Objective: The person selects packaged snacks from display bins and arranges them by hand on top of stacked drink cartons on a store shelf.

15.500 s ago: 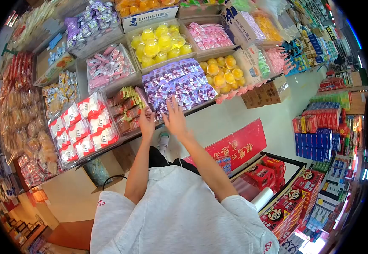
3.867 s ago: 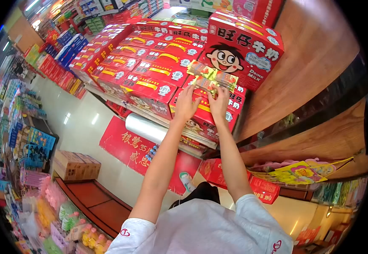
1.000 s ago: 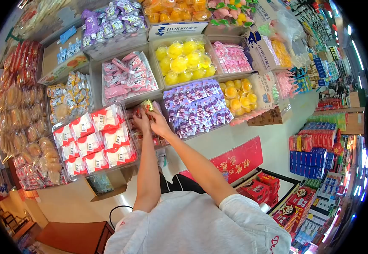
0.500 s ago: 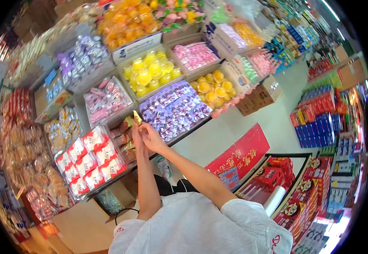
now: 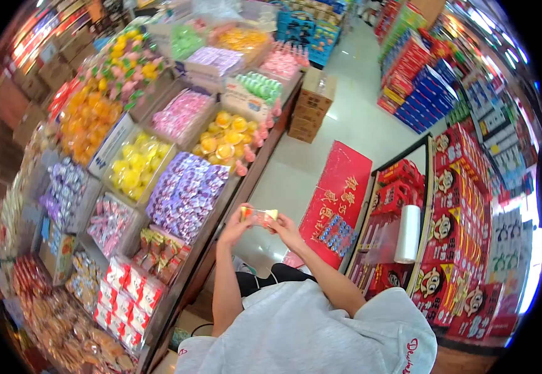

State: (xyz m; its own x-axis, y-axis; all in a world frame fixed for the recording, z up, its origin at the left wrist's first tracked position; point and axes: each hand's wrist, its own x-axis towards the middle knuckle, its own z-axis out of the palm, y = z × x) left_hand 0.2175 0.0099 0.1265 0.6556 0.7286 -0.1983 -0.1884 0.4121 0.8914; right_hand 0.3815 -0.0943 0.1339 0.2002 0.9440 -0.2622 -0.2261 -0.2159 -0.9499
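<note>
A small wrapped snack packet (image 5: 259, 217), reddish with pale yellow ends, is stretched between my two hands above the aisle floor. Its left end is pinched by my left hand (image 5: 236, 225). At the other end, the fingers of my right hand (image 5: 286, 229) close on the yellow tip. To the left of my hands, similar red and gold packets (image 5: 158, 252) lie in a display bin. Purple-and-white sachets (image 5: 187, 190) fill the bin just beyond them.
Yellow jelly cups (image 5: 135, 167), orange-yellow cups (image 5: 225, 138) and red-and-white packs (image 5: 127, 302) fill neighbouring bins. On the right stand a red sign board (image 5: 339, 181), a white plastic roll (image 5: 408, 234) and stacked red boxes (image 5: 448, 243). Cardboard boxes (image 5: 311, 106) sit at the stall's far end.
My hands have moved right, away from the bin of red and gold packets, with a packet between them. The view has turned to the right, showing more of the aisle.
</note>
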